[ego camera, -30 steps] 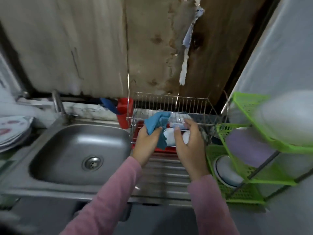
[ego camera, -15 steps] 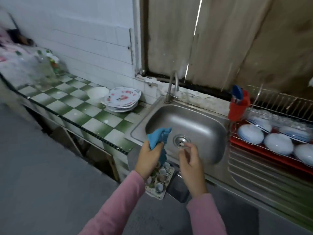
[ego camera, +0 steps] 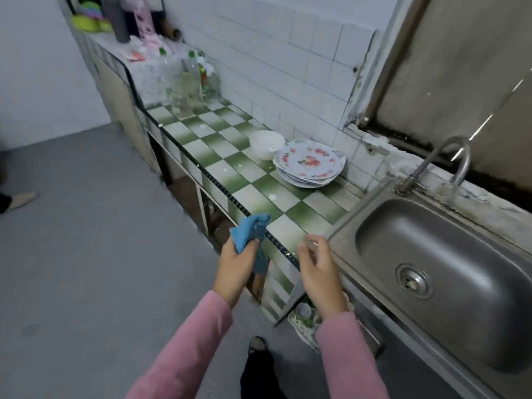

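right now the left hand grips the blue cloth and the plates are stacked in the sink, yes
Not quite. The left hand does grip the blue cloth, but the plates are stacked on the checked counter, beside the white bowl, not in the sink. The head view shows it.

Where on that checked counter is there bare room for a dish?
The green-and-white checked tile counter is bare between the clear bottles and the round white bowl, and from the stacked flowered plates forward to the steel sink. Crowded: the far end.
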### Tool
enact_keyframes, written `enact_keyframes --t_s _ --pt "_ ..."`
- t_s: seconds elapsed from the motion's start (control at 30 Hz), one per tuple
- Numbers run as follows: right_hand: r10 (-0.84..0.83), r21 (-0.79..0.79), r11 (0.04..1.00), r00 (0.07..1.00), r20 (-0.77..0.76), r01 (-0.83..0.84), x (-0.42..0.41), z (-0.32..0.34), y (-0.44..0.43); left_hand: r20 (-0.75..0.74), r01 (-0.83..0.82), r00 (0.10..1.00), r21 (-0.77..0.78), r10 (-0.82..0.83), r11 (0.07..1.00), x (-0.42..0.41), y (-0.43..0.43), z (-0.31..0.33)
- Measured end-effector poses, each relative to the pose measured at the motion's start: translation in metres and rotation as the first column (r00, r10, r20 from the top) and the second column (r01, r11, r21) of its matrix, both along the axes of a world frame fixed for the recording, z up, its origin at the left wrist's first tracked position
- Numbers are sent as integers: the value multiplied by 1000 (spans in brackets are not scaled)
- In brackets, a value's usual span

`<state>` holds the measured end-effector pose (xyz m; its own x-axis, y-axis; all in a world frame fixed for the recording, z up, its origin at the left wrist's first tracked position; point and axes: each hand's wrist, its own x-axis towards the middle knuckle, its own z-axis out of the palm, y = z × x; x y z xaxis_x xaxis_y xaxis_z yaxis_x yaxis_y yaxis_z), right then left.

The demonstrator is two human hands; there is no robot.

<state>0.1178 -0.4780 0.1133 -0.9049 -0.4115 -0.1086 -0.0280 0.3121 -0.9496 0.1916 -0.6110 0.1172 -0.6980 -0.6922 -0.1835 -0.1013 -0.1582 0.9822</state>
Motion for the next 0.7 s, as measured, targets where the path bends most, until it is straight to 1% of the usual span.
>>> enact_keyframes --t_s 0.13,0.23,0.3,0.53,0.7 --pt "34 10 999 999 40 -34 -45 -16 -53 6 -75 997 18 75 997 -37 -53 -14" --pt "33 9 999 999 36 -33 -93 -21 -94 21 -110 994 19 109 994 -81 -92 -17" --pt "14 -21 1000 998 61 -13 -125 -17 -119 28 -134 991 26 133 991 -112 -116 -13" --pt "-51 -14 998 988 144 54 -233 -22 -181 83 -46 995 -2 46 999 -219 -188 -7" --pt "-106 50 994 969 224 97 -279 -43 -214 144 -19 989 4 18 1000 -267 -227 -21"
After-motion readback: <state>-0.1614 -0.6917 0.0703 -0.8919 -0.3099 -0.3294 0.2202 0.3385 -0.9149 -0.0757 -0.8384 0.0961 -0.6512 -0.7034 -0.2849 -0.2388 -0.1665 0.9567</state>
